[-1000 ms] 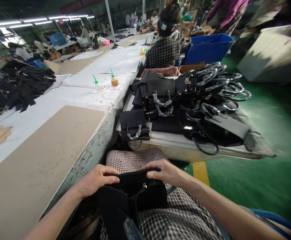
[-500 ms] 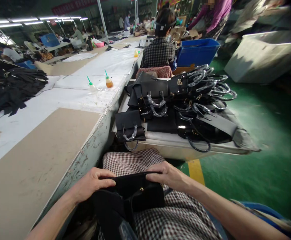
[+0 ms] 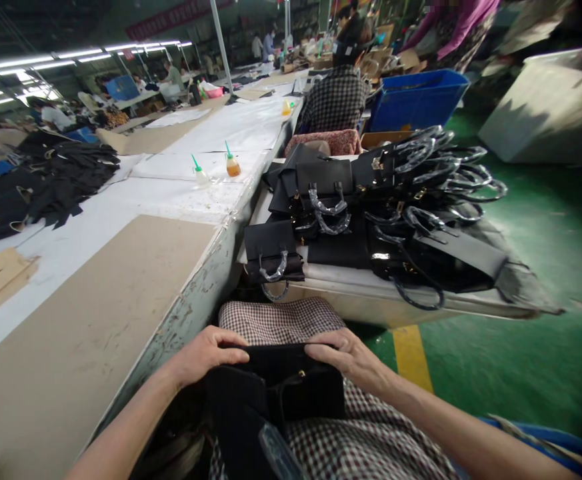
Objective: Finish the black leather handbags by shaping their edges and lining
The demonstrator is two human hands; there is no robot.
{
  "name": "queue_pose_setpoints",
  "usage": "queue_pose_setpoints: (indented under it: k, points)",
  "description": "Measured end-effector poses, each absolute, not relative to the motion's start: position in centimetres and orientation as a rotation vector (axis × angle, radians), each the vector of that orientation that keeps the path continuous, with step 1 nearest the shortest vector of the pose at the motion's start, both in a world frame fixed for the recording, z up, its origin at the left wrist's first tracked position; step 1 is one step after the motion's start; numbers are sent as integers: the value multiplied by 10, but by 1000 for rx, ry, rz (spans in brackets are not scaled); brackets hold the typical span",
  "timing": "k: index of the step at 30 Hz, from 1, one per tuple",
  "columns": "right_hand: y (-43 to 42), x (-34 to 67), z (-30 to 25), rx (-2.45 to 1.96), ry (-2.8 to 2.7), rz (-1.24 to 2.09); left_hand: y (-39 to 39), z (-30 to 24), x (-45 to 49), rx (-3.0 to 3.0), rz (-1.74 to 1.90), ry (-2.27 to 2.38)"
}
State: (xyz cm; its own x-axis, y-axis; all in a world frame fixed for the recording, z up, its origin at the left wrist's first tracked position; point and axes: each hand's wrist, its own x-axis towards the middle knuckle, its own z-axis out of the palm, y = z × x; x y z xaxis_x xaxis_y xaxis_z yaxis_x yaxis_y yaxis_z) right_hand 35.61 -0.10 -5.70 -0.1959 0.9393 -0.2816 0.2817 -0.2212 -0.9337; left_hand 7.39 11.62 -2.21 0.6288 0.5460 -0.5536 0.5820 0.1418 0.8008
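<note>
Plainly matt black, the bag [image 3: 315, 398] sits on the checked cloth [image 3: 275, 320] over the person's lap, with a small gold-coloured fitting [image 3: 301, 374] and a plastic-wrapped handle [image 3: 277, 448] at its near side. The left hand [image 3: 215, 350] and right hand [image 3: 345, 350] each pinch its far edge, thumb close to fingers. Just beyond, heaped black bags [image 3: 325, 175] cover most of a pale surface [image 3: 361, 301]; leftward, a table [image 3: 171, 197] bears two green-tipped bottles [image 3: 233, 167] and brown board [image 3: 135, 300].

The left forearm [image 3: 133, 415] slants in from seven o'clock and the right forearm [image 3: 451, 415] from four, the left hand [image 3: 211, 353] pointing toward two and the right hand [image 3: 348, 353] toward ten, both pinching, thumbs [image 3: 233, 357] nearest six.
</note>
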Motion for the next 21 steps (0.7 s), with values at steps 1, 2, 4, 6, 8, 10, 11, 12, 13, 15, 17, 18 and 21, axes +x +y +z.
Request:
queue_pose_setpoints:
  k: [1,2,4,6,8,10,11,12,13,15,17,18,21]
  points:
    - [1,360,-56,-1428,-1445,1546,116,-22,74,1502,-35,992]
    - [4,364,-54,-1373,-1458,1628,116,-23,74,1499,-33,990]
    - [10,374,-49,-1286,-1543,1729,116,-23,74,1487,-19,979]
    - [19,381,-41,-1236,-1681,1737,115,-22,75,1476,3,970]
    - [30,381,-32,-1207,-1835,1709,114,-21,76,1460,10,961]
    - [41,371,-25,-1228,-2022,1645,113,-18,78,1452,1,954]
    - [47,363,-21,-1258,-2129,1588,113,-17,80,1450,-8,951]
    - [53,352,-19,-1292,-2237,1520,113,-15,82,1451,-12,948]
    - [59,340,-17,-1309,-2333,1452,113,-14,84,1457,-15,940]
    - [72,315,-16,-1305,-2469,1351,114,-13,88,1477,-18,903]
    - [83,296,-17,-1279,-2536,1314,115,-15,89,1520,-8,862]
    - [88,290,-18,-1266,-2554,1319,116,-16,89,1537,-1,858]
    - [98,287,-25,-1121,-2520,1436,118,-21,83,1505,96,942]
